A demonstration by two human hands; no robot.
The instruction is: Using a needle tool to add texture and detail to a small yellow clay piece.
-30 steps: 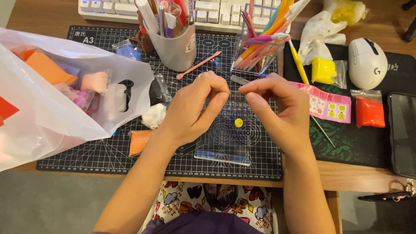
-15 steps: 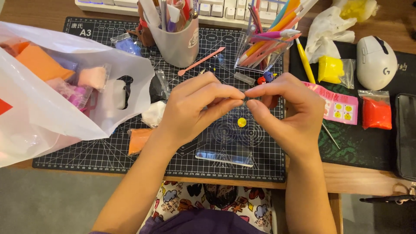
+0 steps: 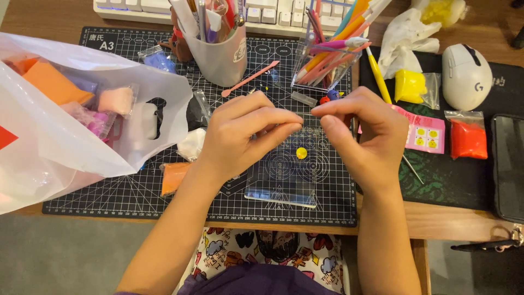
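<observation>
Taking the black cutting mat (image 3: 109,186) as my landmark: a white plastic bag (image 3: 60,142) of coloured clay packs covers its left end. Over the mat's middle my left hand (image 3: 240,134) has its fingers pinched together, tips meeting my right hand (image 3: 363,131), likewise pinched; what they grip is too small to tell. Below them on the mat lies a clear acrylic plate (image 3: 281,180) bearing a small yellow ball (image 3: 301,153). Beyond the mat's right edge sits a white mouse (image 3: 465,76).
</observation>
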